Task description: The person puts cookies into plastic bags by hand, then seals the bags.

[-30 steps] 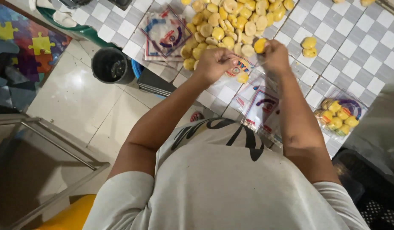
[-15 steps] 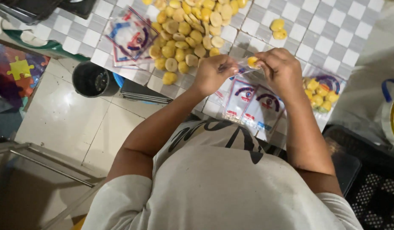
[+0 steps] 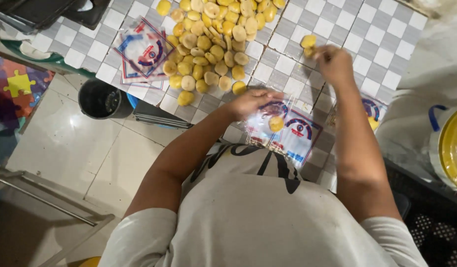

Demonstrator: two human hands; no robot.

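On checkered table, left hand gripping clear bag holding one yellow piece, right hand grip unclear.

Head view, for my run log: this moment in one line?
left hand: on bag | right hand: at loose pieces | pile: on table

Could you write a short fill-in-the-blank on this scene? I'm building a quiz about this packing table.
1. The left hand holds a clear ____ with one yellow snack piece inside.
2. The right hand reaches for pieces on the ____-patterned tablecloth.
3. The black bucket stands on the ____.

Missing words: bag; checkered; floor
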